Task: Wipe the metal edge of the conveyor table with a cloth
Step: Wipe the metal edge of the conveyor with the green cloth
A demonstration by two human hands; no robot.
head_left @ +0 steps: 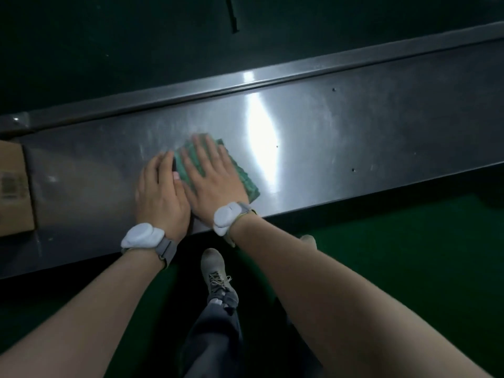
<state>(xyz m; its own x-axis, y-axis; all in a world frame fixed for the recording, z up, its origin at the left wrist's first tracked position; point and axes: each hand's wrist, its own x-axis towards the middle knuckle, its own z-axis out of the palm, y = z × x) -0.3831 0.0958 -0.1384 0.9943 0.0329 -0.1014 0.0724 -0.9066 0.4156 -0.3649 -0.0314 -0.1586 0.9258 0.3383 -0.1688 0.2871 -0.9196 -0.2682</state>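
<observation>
Cloth [240,173], green and folded into a thick pad, lies flat on the metal edge [341,137] just left of the frame's middle, and my right hand [215,175] rests on top of it, palm down with fingers spread and straight, pressing rather than gripping; the fingertips look blurred. My left hand [161,192] lies flat on the metal just left of the right one, its fingers close together and extended, the thumb side touching or nearly touching the right hand near the cloth's left border; I cannot tell whether it has any of the cloth under it. Both wrists carry a white band [141,237], the other band [227,216] sitting above the near lip of the metal. A bright glare [261,137] streaks the steel just right of the cloth, and a few small dark holes dot the surface further right. Along the far side of the metal runs a raised rail [245,80], and beyond it the dark belt [136,45] fills the upper part of the frame. A cardboard box [13,186] sits on the metal at the left border. Below the edge, at bottom centre, my shoe [215,268] and grey trouser leg stand on the green floor [409,241].
</observation>
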